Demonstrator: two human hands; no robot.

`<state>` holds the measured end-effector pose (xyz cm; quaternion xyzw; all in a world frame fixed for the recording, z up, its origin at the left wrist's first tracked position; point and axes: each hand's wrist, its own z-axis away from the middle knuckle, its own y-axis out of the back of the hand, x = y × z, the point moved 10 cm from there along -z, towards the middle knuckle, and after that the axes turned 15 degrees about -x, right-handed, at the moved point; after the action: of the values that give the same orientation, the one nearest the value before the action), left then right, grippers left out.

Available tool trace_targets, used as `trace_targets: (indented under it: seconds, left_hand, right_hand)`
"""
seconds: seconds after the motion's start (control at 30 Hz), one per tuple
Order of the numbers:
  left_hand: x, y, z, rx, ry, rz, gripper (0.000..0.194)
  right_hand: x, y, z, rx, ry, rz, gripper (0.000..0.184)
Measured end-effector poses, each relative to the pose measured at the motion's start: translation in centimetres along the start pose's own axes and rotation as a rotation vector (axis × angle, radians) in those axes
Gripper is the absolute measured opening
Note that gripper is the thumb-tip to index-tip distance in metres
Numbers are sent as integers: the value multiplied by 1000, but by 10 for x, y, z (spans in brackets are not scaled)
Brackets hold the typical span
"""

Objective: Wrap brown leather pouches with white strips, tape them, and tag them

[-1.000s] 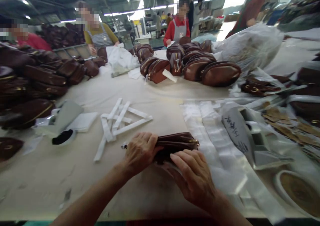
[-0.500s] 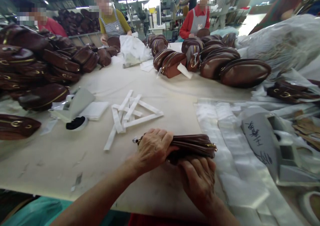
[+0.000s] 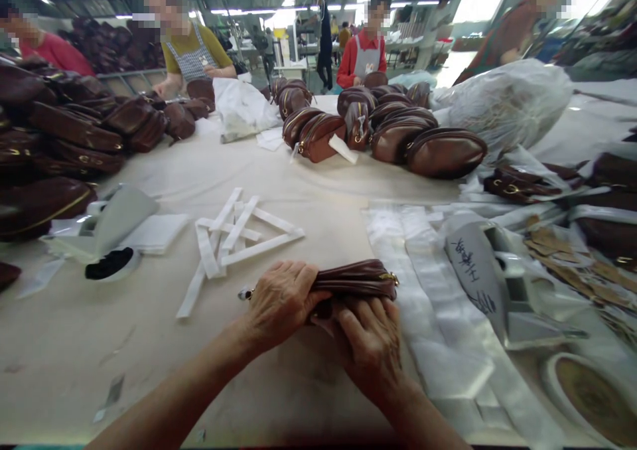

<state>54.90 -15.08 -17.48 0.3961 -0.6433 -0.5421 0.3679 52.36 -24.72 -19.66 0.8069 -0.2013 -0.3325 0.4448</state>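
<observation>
A dark brown leather zip bag lies on its side near the front of the table, its gold zipper end pointing right. My left hand is wrapped over the bag's left end, thumb along its near side. Against the near side, my right hand grips the bag with bent fingers; its fingertips are partly hidden at the bag's opening. Just beyond my left hand lies a loose heap of white strips. Flat translucent plastic sleeves are spread to the right of my right hand.
Finished-looking brown bags stand in rows at the back, and more bags are piled at left. Grey tape dispensers sit left and right. A large clear plastic bag bulges at back right. Several people work around the table.
The camera view has turned to the right, so the scene sits further left. My right hand has moved slightly inward along the bag's near side, its fingers now closer to the opening.
</observation>
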Motion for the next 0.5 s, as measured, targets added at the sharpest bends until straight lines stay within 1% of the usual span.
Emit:
trace_targets:
  seconds: [0.17, 0.27, 0.33, 0.5]
  left_hand:
    - [-3, -3, -2, -76, 48, 47, 31]
    - [-3, -4, -1, -91, 41, 87, 30]
    - [-3, -5, 0, -84, 39, 109, 31]
    - [-4, -4, -2, -79, 55, 143, 31]
  right_hand:
    - [1, 2, 4, 86, 14, -13, 12]
    - [1, 3, 5, 138, 16, -9, 11]
    - [0, 2, 6, 147, 26, 1, 12]
    - [2, -2, 2, 106, 28, 27, 16]
